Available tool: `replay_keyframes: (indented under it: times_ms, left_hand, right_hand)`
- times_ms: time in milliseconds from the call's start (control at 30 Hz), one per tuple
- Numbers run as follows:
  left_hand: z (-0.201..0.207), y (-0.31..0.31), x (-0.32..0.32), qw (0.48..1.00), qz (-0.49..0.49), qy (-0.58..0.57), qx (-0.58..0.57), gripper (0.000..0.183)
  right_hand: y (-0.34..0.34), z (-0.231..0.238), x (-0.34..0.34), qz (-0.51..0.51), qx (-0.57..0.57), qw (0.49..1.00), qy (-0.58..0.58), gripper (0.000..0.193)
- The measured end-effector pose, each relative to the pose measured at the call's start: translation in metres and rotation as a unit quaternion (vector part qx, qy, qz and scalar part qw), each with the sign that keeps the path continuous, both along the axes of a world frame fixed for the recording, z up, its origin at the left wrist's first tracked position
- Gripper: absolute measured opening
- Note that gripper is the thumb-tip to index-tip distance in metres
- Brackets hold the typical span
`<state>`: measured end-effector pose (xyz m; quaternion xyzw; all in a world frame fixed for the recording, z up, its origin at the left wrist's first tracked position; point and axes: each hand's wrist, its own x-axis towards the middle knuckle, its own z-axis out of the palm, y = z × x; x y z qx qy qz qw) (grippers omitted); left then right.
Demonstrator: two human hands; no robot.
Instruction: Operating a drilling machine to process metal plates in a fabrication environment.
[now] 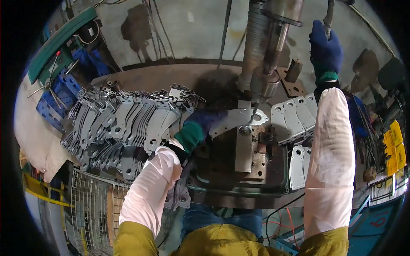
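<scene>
My left hand (pixel 204 122), in a dark blue glove with a green cuff, grips the left end of a flat curved grey metal plate (pixel 230 120). The plate's lobed right end, with a large hole, lies on a steel fixture (pixel 244 153) on the drill press table. Over that end stands the drill bit (pixel 255 110), under the chuck (pixel 265 83); whether its tip touches the plate I cannot tell. Up at the right, my right hand (pixel 326 52), gloved alike, is closed around the drill press lever (pixel 329 18). The left fingertips are partly lost in shadow.
Many similar plates are stacked in rows (pixel 124 117) at the left. More plates (pixel 294 114) lie right of the fixture, with others (pixel 297 167) nearer me. A steel block (pixel 294 70) stands behind. Blue racks (pixel 60 100) and a wire cage (pixel 92 209) flank the left side.
</scene>
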<state>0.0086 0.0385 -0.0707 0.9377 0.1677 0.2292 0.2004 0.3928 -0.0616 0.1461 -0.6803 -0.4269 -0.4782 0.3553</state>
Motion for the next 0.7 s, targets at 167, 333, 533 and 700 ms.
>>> replay_keyframes:
  times_ms: [167,333,533,700]
  left_hand:
    - [0.02,-0.012,0.002,0.989,0.041,0.065,-0.127,0.044]
    - [0.009,-0.007,0.001,0.994,0.012,0.08,0.077,0.045]
    - [0.009,-0.006,0.002,0.992,0.027,0.104,0.063,0.047]
    - [0.002,-0.006,-0.004,0.993,-0.004,0.017,0.115,0.045]
  right_hand:
    - [-0.009,0.002,0.002,-0.009,-0.006,0.987,-0.163,0.036]
    - [-0.005,0.007,-0.006,0.028,0.027,0.999,-0.028,0.033]
    - [-0.006,0.009,-0.008,0.078,0.04,0.996,0.028,0.023]
    - [-0.003,0.009,0.001,-0.017,0.007,0.988,-0.153,0.023]
